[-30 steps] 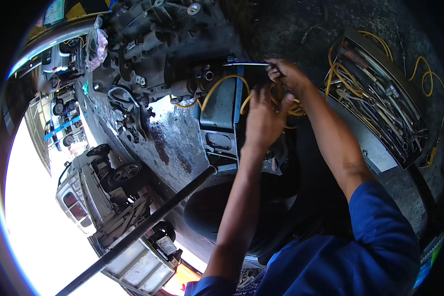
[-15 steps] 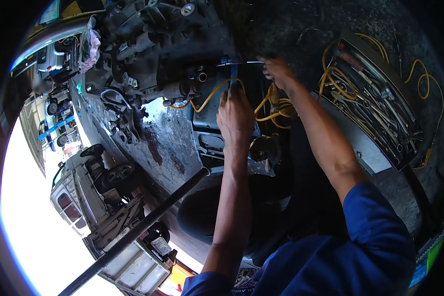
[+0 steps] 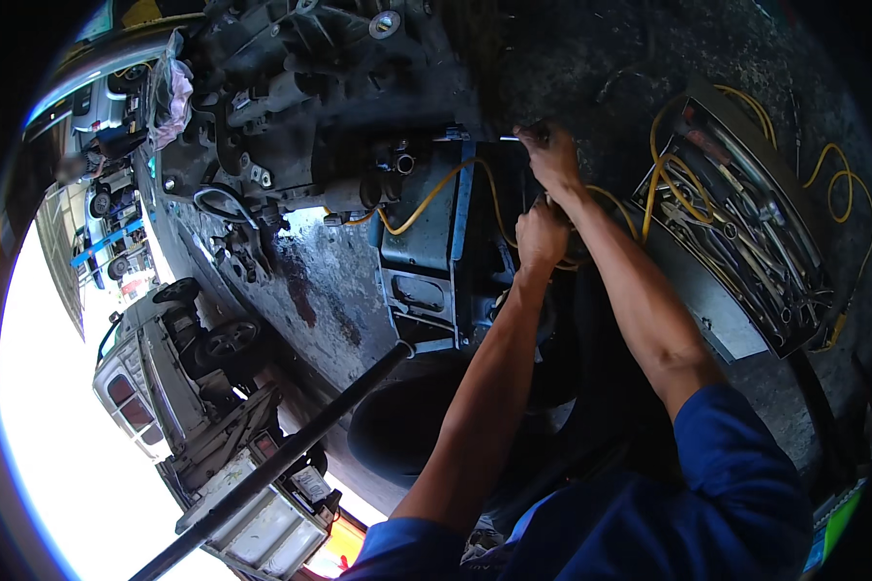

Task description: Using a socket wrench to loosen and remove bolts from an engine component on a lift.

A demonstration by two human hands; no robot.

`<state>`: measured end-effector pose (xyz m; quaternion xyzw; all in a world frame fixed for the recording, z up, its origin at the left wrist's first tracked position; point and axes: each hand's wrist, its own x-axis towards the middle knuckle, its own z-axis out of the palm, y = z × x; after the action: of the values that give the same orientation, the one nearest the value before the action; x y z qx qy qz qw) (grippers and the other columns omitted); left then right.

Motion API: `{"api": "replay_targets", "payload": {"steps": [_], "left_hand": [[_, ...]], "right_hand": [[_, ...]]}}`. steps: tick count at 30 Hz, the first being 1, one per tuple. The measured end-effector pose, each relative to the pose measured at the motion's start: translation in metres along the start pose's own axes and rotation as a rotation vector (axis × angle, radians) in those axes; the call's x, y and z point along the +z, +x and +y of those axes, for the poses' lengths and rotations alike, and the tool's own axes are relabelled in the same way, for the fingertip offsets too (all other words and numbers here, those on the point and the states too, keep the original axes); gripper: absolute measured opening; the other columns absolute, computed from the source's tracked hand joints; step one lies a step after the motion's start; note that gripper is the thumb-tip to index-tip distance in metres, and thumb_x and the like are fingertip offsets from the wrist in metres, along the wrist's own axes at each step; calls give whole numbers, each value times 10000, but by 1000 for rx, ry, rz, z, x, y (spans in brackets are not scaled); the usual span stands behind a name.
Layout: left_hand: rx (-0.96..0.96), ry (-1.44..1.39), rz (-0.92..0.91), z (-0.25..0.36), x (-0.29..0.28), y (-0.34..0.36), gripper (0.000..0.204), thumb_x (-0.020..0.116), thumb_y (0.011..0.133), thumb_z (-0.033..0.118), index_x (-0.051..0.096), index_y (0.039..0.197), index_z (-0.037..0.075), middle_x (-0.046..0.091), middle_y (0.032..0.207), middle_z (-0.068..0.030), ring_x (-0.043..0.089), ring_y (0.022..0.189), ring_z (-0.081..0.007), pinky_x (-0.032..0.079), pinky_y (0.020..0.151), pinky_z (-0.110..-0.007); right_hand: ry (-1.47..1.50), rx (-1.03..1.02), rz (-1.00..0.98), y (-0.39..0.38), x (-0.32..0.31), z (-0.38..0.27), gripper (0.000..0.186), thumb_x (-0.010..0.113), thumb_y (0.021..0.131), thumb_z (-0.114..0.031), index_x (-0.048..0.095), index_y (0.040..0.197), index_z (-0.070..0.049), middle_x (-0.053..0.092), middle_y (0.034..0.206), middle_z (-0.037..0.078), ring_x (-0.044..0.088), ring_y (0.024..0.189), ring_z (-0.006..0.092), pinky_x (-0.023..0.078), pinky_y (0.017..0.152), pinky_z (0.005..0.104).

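My right hand (image 3: 550, 160) is closed around a thin silver metal rod (image 3: 509, 137), whose end points left toward the large dark engine or gearbox assembly (image 3: 262, 126). Just below it, my left hand (image 3: 541, 237) has its fingers curled near my right wrist; whatever it grips is hidden. Around that hand runs a yellow cable (image 3: 489, 184), looping over a blue-grey metal frame (image 3: 426, 242) and ending at a dark connector on the left. A slotted bracket and an upright blue bar form part of this frame.
On the right lies an open metal toolbox (image 3: 722, 305) full of wrenches, with yellow cable looped over it. A long dark bar (image 3: 300, 445) slants from the frame to the lower left. Metal parts (image 3: 242, 257) lie on the stained floor (image 3: 310, 281); a truck (image 3: 145, 387) stands beyond.
My left hand has left the blue bar and moved right and down, beside my right wrist. The yellow cable has shifted right with it. My right hand stays at the rod's end.
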<state>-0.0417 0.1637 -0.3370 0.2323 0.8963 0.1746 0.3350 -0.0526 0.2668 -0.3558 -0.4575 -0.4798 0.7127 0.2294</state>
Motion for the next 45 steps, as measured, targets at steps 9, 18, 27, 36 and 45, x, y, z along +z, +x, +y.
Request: {"api": "replay_targets", "payload": {"steps": [9, 18, 27, 36, 45], "left_hand": [[190, 175, -309, 35, -30, -9, 593, 609, 832, 226, 402, 1311, -56, 492, 1260, -279, 573, 1085, -330, 432, 953, -391], [198, -71, -34, 17, -77, -43, 460, 645, 830, 387, 630, 1061, -10, 618, 1082, -239, 529, 1100, -364, 392, 965, -414], [115, -38, 24, 57, -95, -63, 448, 619, 856, 384, 661, 934, -56, 666, 768, -213, 678, 767, -335, 510, 679, -389], [424, 126, -26, 41, -79, -49, 282, 482, 882, 197, 569, 1018, -35, 603, 932, -297, 583, 901, -460, 458, 782, -508], [218, 255, -11, 40, -49, -21, 160, 509, 807, 89, 618, 860, -15, 617, 943, -225, 633, 824, -394, 532, 663, -445]], "right_hand": [[589, 607, -275, 31, -33, 23, 174, 576, 907, -143, 593, 1002, 1, 523, 644, 55, 469, 488, 109, 367, 425, 259], [576, 339, -265, -16, -21, -46, 126, 635, 858, -147, 579, 846, -34, 453, 613, -26, 375, 471, 44, 264, 392, 192], [820, 725, -560, 10, -10, -16, 146, 595, 881, -144, 529, 773, -70, 405, 578, -38, 345, 444, 42, 248, 377, 196], [518, 476, -400, -15, -7, -26, 117, 581, 894, -181, 507, 833, -113, 425, 613, -44, 362, 452, 42, 288, 401, 219], [259, 380, -351, 8, -1, -16, 216, 617, 893, -235, 526, 786, -71, 451, 574, -15, 426, 434, 82, 320, 391, 257]]}}
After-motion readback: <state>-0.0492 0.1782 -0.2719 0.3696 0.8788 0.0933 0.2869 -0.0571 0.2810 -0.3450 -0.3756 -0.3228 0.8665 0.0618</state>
